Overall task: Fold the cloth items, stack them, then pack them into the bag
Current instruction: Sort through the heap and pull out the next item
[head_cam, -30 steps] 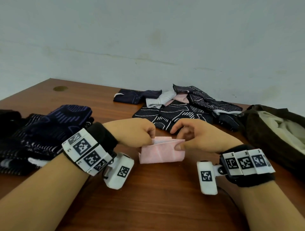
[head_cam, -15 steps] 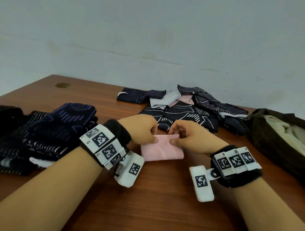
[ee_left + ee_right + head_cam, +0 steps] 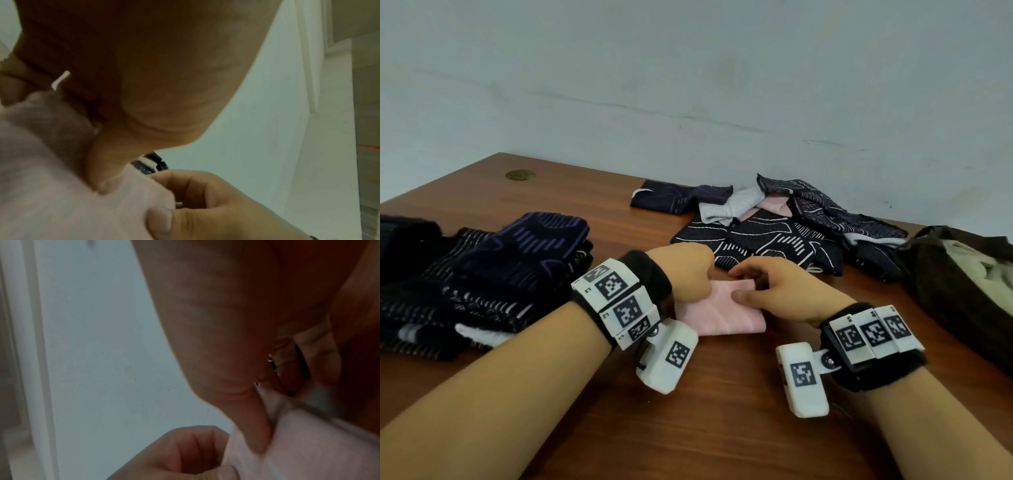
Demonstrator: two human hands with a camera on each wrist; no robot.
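Both hands pinch a folded pink cloth on the surface.

The left hand [image 3: 683, 274] grips the left end of the pink cloth [image 3: 719, 313], its fingers [image 3: 191, 449] curled and its thumb pressed on the fabric; the right hand [image 3: 777, 291] pinches the far right corner between thumb and bent fingers [image 3: 189, 183]. The cloth lies flat on the wooden surface [image 3: 722, 428], directly under and between the two sets of fingers. Just beyond the fingers sits a loose heap [image 3: 774, 222] of dark patterned, grey and pink cloths. Left of the left fingers rests a stack [image 3: 493, 274] of folded dark cloths. Well right of the right fingers stands a brown bag [image 3: 941, 284], open, with pale fabric inside.
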